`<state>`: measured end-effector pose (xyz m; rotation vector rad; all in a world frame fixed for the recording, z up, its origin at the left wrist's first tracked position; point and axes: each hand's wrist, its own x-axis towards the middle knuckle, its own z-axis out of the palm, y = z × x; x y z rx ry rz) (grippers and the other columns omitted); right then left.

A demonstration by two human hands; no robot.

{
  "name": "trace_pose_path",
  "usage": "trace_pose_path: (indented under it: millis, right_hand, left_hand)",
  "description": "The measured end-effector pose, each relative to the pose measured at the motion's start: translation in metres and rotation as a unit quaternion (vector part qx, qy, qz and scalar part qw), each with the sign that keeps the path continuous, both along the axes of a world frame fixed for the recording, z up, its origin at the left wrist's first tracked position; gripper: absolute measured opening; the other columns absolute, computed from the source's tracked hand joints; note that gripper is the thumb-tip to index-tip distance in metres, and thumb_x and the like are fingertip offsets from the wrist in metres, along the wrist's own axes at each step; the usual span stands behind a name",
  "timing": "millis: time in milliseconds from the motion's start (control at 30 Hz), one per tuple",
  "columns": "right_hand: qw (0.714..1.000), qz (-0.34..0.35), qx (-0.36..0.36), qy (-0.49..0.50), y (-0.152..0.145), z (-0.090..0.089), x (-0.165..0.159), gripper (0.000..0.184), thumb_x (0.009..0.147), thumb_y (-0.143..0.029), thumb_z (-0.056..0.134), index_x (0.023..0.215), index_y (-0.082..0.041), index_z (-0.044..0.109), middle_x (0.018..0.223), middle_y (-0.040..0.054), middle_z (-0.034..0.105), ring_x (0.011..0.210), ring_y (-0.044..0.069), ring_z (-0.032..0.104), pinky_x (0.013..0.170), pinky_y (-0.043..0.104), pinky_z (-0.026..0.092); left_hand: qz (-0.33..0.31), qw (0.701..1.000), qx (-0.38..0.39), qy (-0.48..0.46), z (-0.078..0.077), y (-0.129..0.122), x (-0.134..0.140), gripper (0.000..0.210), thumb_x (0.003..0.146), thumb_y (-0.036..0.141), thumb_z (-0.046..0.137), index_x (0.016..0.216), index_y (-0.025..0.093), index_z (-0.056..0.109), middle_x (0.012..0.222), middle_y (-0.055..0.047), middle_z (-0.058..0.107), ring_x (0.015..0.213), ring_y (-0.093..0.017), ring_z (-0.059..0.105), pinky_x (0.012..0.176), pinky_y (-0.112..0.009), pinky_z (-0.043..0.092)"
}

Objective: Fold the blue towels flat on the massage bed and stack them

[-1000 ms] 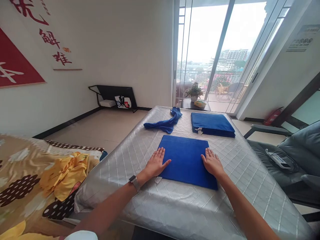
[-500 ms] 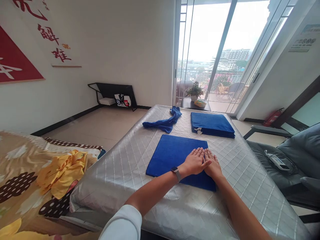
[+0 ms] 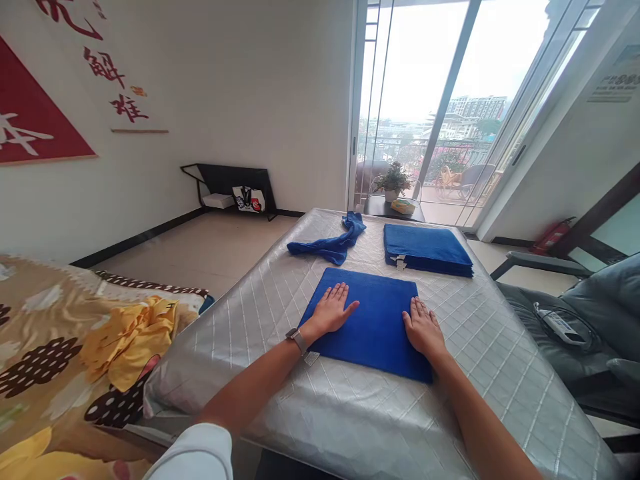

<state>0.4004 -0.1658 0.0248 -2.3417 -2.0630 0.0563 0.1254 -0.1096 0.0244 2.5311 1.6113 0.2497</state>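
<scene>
A blue towel [image 3: 373,327] lies flat on the silver quilted mattress cover [image 3: 250,333]. My left hand [image 3: 330,310] rests open on the towel's left part, fingers stretched out and thumb apart. On the towel's right edge lies my right hand [image 3: 423,325], palm down and open. A small white tag [image 3: 312,359] sticks out at the towel's near left corner. Beyond, to the right, is a stack of folded blue towels [image 3: 427,248] with white tags on its near left corner. A crumpled blue towel [image 3: 333,245] lies farther back on the left.
To the left, a floral blanket [image 3: 45,300] carries a bundled yellow cloth [image 3: 135,337]. A grey armchair [image 3: 600,320] with a power strip [image 3: 560,325] stands on the right. Behind the mattress, a small table holds a potted plant [image 3: 393,180] and a tissue pack [image 3: 403,206].
My left hand has moved left across the towel, away from my right hand, which stays at the right edge. The towel's near left tag now shows.
</scene>
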Motion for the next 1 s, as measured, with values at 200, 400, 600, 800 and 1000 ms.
trace_pose_path:
  millis: [200,400,600,800,1000]
  right_hand:
    - [1.0,-0.001,-0.012,-0.006,0.001,0.001,0.001,0.068,0.103,-0.04,0.015,0.161,-0.004,0.019,0.169,0.0105,0.017,0.154,0.022,0.017,0.125,0.041,0.012]
    - [0.998,-0.004,-0.055,-0.008,0.013,0.018,0.002,0.069,0.103,-0.043,0.014,0.16,-0.006,0.023,0.168,0.0119,0.02,0.153,0.025,0.022,0.123,0.046,0.018]
    - [1.0,-0.004,-0.009,0.002,0.042,0.022,-0.002,0.067,0.103,-0.04,0.014,0.16,-0.005,0.022,0.168,0.0115,0.018,0.154,0.022,0.016,0.124,0.042,0.014]
    - [1.0,-0.02,0.0,0.02,0.047,0.004,0.001,0.068,0.103,-0.04,0.013,0.16,-0.003,0.021,0.168,0.0114,0.018,0.155,0.022,0.015,0.125,0.039,0.009]
    - [0.999,-0.026,0.003,0.04,0.047,0.004,0.001,0.068,0.103,-0.04,0.012,0.16,-0.004,0.021,0.168,0.0106,0.019,0.155,0.02,0.015,0.125,0.038,0.009]
  left_hand:
    - [0.069,0.997,0.017,0.001,-0.006,0.002,-0.049,0.089,0.1,0.069,0.008,0.157,0.003,0.026,0.165,-0.019,0.023,0.153,-0.028,0.021,0.124,-0.045,0.02]
    - [0.069,0.997,0.027,-0.003,-0.011,0.002,-0.046,0.092,0.099,0.07,0.009,0.157,0.001,0.026,0.164,-0.02,0.023,0.153,-0.029,0.02,0.125,-0.044,0.019]
    - [0.063,0.997,0.032,-0.015,-0.013,0.003,-0.047,0.088,0.099,0.07,0.009,0.159,0.006,0.024,0.164,-0.018,0.026,0.153,-0.03,0.022,0.124,-0.048,0.02]
    - [0.095,0.995,0.025,0.0,-0.008,0.004,-0.045,0.095,0.097,0.074,0.008,0.158,0.004,0.027,0.163,-0.019,0.027,0.153,-0.031,0.023,0.125,-0.047,0.017]
    - [0.038,0.999,0.03,-0.01,0.01,0.008,0.015,0.096,0.096,0.073,0.005,0.157,0.002,0.029,0.163,-0.018,0.029,0.154,-0.031,0.02,0.126,-0.047,0.016]
